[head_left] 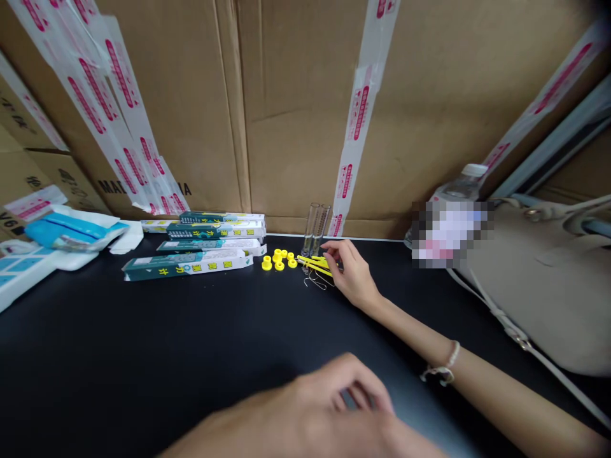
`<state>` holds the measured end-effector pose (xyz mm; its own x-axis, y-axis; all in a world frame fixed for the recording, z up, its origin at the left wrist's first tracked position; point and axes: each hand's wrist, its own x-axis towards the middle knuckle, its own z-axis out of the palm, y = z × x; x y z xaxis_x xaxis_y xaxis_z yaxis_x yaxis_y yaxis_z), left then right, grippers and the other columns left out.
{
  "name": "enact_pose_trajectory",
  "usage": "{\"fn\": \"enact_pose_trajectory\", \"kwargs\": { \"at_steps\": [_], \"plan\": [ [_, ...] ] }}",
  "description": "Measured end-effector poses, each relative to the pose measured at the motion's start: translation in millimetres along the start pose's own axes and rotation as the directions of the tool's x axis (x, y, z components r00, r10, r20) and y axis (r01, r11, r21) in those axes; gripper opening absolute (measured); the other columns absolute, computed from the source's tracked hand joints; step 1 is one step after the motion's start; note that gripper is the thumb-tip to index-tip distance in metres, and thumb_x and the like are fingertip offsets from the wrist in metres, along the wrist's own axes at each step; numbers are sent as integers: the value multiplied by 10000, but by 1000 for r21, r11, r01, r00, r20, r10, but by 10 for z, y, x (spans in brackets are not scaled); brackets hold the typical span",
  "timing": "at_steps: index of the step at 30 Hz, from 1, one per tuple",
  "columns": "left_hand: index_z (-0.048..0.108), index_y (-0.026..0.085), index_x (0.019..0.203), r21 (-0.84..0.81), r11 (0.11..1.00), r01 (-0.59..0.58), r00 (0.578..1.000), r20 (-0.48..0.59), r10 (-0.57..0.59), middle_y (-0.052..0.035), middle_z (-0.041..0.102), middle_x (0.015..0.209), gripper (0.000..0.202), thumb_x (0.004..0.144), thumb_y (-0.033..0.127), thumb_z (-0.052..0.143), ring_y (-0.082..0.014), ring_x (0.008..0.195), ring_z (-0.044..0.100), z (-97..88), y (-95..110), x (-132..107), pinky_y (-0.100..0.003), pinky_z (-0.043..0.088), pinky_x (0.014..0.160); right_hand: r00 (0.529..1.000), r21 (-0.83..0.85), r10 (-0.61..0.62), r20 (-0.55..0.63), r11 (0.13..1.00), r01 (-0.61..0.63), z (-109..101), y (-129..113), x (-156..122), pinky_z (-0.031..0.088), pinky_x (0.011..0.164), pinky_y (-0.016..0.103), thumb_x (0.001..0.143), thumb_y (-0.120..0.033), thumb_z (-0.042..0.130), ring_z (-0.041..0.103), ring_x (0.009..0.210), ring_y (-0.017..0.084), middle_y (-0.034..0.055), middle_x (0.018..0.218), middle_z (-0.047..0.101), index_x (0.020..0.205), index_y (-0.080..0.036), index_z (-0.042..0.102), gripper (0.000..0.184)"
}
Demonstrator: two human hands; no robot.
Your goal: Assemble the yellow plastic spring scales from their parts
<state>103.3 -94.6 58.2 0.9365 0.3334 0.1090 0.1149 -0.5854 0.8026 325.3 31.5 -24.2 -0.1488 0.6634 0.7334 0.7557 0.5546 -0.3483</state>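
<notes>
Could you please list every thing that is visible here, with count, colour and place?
Boxes: about four, long, green and white, back left of table.
Caps: several, yellow, small and round, beside the boxes.
Tubes: two, clear, upright at the cardboard wall.
Strips: a few, yellow, under the right fingers.
Wire hooks: thin metal, count unclear, before the strips.
Bottle: one, clear with white cap, back right.
Bag: one, beige, right.
Packets: blue and white, far left.
Table: one, black.
Right hand: on the strips.
Left hand: blurred, near the camera.
</notes>
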Motion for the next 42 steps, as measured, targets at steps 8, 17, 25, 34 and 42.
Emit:
{"fn": "enact_pose_trajectory", "kwargs": {
  "at_steps": [8,17,25,34,42],
  "plan": [
    [711,220,1022,381,914,136,814,-569,116,-38,696,982,297,959,97,448,-154,871,669,-831,-633,-166,-269,547,759,999,-37,18,-37,999,-19,-57,-71,-44,549,829,411,1003,-293,544,631,951,212,76,1105,636,1169,-181,604,209],
    [665,195,1036,473,845,249,587,-768,257,-69,647,1026,156,973,252,533,-197,926,617,-1192,-1294,-131,-336,534,803,996,-153,9,85,988,4,-111,-121,-94,469,731,423,1013,-288,504,558,843,259,95,929,615,1009,-215,682,192],
    [703,217,1008,567,807,164,730,-620,287,-52,709,960,365,1018,92,360,-186,935,648,-1076,-1347,-235,-371,533,862,987,-179,0,162,983,30,-113,-121,-112,438,700,409,996,-292,546,552,845,260,98,939,641,992,-215,707,178],
    [552,222,1336,638,720,273,783,-582,218,-92,645,1238,463,908,328,693,-281,1231,515,-1043,-1437,-206,-527,459,1056,978,-143,9,207,989,22,-103,-134,-104,464,738,408,967,-268,605,562,872,255,84,934,654,943,-213,701,113],
    [537,200,1343,679,663,316,814,-553,179,-103,674,1222,430,952,360,622,-302,1310,472,-1035,-1568,-189,-529,483,1060,985,-93,77,155,994,-63,-85,-157,-97,521,898,467,995,-315,551,611,1022,275,106,1080,684,1118,-215,661,193]
  ]
}}
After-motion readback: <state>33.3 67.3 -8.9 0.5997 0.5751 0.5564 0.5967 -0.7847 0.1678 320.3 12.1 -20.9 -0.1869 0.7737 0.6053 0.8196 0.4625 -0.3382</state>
